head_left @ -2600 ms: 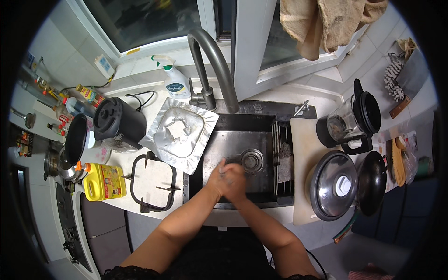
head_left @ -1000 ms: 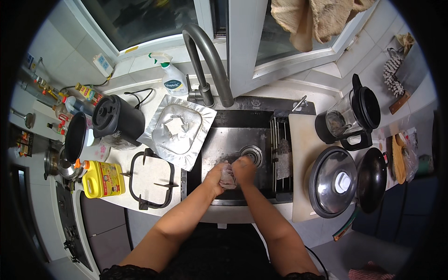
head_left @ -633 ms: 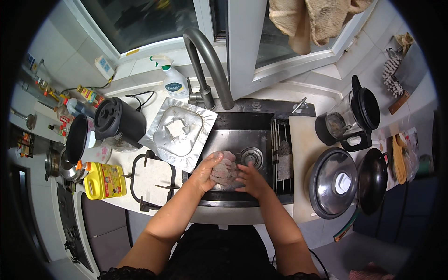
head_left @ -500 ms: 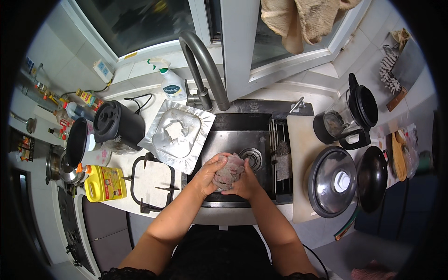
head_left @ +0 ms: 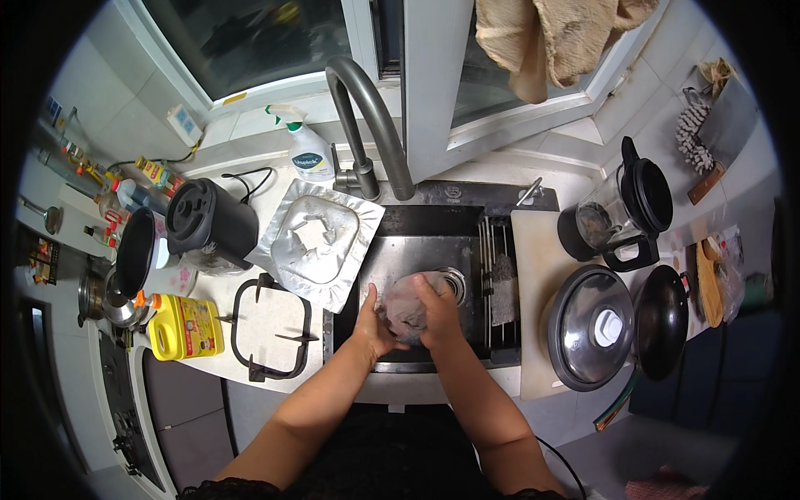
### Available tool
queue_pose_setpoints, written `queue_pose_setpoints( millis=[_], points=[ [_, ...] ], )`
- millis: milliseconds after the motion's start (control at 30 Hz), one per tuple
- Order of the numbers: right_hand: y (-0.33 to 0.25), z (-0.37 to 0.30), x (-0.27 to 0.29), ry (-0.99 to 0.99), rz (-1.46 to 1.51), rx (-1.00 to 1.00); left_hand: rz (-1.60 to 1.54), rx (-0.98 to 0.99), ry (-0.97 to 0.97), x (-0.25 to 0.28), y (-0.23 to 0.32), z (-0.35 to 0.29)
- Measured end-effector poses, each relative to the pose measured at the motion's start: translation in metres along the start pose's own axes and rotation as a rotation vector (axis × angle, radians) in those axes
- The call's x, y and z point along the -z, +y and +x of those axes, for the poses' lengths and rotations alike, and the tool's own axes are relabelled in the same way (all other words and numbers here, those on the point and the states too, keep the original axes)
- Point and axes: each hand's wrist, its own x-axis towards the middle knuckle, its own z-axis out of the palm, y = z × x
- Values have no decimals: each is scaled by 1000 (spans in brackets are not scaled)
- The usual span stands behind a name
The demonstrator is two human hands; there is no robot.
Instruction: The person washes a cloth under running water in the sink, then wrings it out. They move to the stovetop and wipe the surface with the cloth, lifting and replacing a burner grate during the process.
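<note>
Over the dark sink (head_left: 400, 367), a wadded greyish-pink cloth (head_left: 404, 307) sits between my two hands. My left hand (head_left: 372, 327) cups its left side and underside, with the thumb raised along the edge. On the other side, my right hand (head_left: 439, 311) grips the cloth, thumb and fingers pressed over its top right. The fingers underneath are partly hidden by the bundle. Behind the right hand, the round drain (head_left: 454, 283) shows in part. The grey faucet (head_left: 371, 125) arches over the back of the sink, and no water stream is visible.
A foil burner liner (head_left: 317, 237) and a black pan support (head_left: 271, 329) lie to the left, near a yellow jug (head_left: 187, 327). A spray bottle (head_left: 310, 154) stands behind. At right are a rack (head_left: 500, 283), a cutting board (head_left: 533, 333), a lidded pan (head_left: 590, 325) and a blender jug (head_left: 617, 208).
My right hand has shifted up and over the cloth, and my left hand has slid lower round its left side. The cloth has been turned and squeezed into a rounder bundle.
</note>
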Motion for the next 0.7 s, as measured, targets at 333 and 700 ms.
queue_pose_setpoints(
  millis=[333, 700],
  points=[
    [16, -22, -1, -135, -1146, 704, -47, -120, -237, -5, 5, 27],
    [46, -16, 10, -167, -1154, 1136, -119, -189, -394, 22, -8, 66]
  ],
)
